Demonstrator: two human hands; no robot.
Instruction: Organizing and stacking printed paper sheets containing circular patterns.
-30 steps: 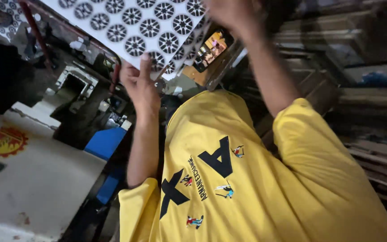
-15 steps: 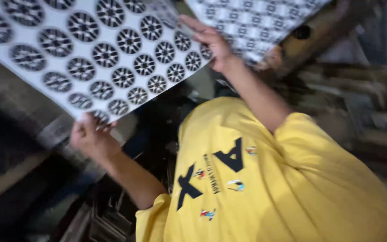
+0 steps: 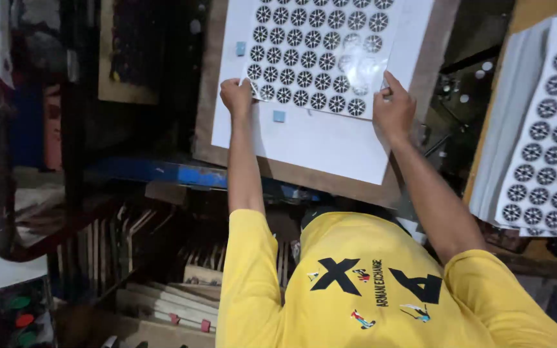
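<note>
Since half a second ago the clear plastic sheet printed with rows of black round rosette stickers [image 3: 314,55] has gone from being held up in the air, tilted across my view, to lying flat on the big white board [image 3: 317,138]. Both arms are stretched forward now, and the sheet sits square instead of at an angle.

Left hand [image 3: 236,96] is on the sheet's near left corner, fingers curled and pinching the edge, so that grip is closed on the sheet. Right hand [image 3: 393,111] is at the near right corner, thumb and fingertips pressing on the edge where the plastic gives a bit of glare. Looks like it's holding that corner too, though I can't see under the fingers.

The sheet covers the far middle part of the white board, leaving a bare white strip along the near edge and down both sides. Two small pale blue square tabs are stuck on the board: one [image 3: 240,48] beside the sheet's left edge, the other [image 3: 279,116] just below its near edge, close to my left hand. The white board lies on a brown wooden frame [image 3: 330,183] that shows along its near and left edges.

Off to the right is a stack of the same kind of rosette sheets [image 3: 552,148], well apart from my hands. Down below the frame there's a blue painted metal bar [image 3: 162,173], and my yellow t-shirt [image 3: 369,290] fills the bottom of the view.
</note>
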